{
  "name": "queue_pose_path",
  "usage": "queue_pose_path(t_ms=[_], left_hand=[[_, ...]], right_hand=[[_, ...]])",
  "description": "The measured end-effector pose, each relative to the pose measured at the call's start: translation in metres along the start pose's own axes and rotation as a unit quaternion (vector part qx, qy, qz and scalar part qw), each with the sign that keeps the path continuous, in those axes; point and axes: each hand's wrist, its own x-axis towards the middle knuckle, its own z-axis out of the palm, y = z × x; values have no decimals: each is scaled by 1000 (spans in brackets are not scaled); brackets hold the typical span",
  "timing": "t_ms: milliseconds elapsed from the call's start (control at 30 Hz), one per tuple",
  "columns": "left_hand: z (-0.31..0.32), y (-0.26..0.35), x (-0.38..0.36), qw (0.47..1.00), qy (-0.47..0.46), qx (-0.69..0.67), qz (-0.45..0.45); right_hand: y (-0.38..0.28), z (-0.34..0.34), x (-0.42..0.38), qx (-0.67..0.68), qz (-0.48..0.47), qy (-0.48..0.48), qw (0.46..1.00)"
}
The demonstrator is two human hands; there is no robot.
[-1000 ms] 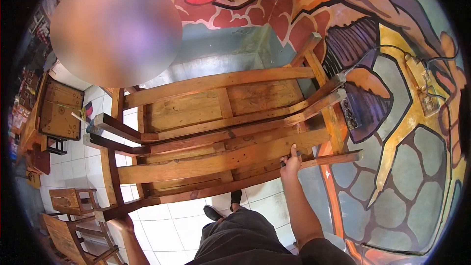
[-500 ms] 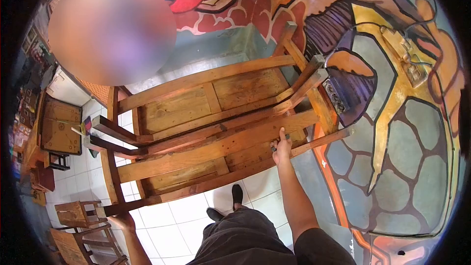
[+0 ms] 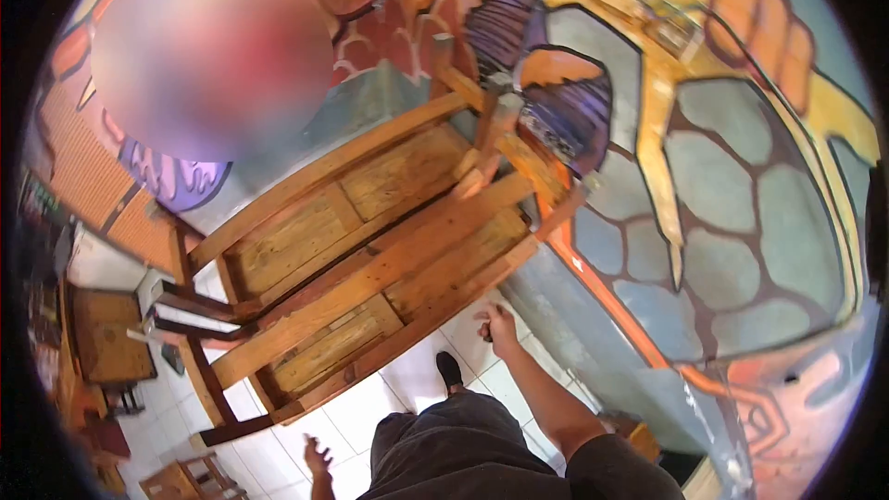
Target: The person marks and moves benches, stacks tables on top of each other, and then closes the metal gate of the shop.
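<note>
Two long wooden tables (image 3: 370,268), turned over with their legs sticking out, lie side by side against the painted wall. Brown planks and cross-pieces show on their undersides. My right hand (image 3: 500,329) hangs just off the near table's lower rail, apart from it, with its fingers loosely bent and spread. A small dark spot shows at those fingers, too small to make out. Below the near table's left end, my left hand (image 3: 318,456) is in the air over the floor, fingers apart, holding nothing.
White tiles (image 3: 370,407) cover the floor around my feet. A painted wall (image 3: 722,185) with a cable runs along the right. Wooden chairs (image 3: 190,480) stand at lower left, and a brown board-topped table (image 3: 116,333) is farther left. A blurred disc covers the upper left.
Both my hands have let go of the near table and drawn back from it. The view has turned, so the tables appear more tilted and farther left.
</note>
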Motion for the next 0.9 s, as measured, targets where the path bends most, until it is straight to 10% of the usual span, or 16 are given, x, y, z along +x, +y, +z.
queue_pose_path(t_ms=[33,67,100,133,333,533,600,633,733,900], left_hand=[[9,-16,13,996,-68,25,55],[-5,-48,77,875,-409,-252,-54],[30,-23,25,955,-197,86,205],[50,7,0,829,-110,330,438],[100,75,-13,708,-387,419,417],[142,93,-43,618,-461,489,408],[162,80,-9,532,-496,513,456],[172,83,-13,398,-546,464,572],[187,96,-83,482,-513,548,452],[219,78,-134,387,-571,519,505]], right_hand=[[12,-10,-15,-15,15,-7,1000],[24,-20,-31,-24,29,-9,999],[42,-26,-44,3,42,16,999],[57,-33,-56,21,47,31,998],[124,-63,-160,71,-3,77,995],[195,-119,-245,116,-82,214,966],[216,-134,-276,117,-97,297,943],[223,-140,-296,115,-78,326,935],[251,-156,-338,159,-69,374,911],[296,-175,-388,239,-82,396,883]])
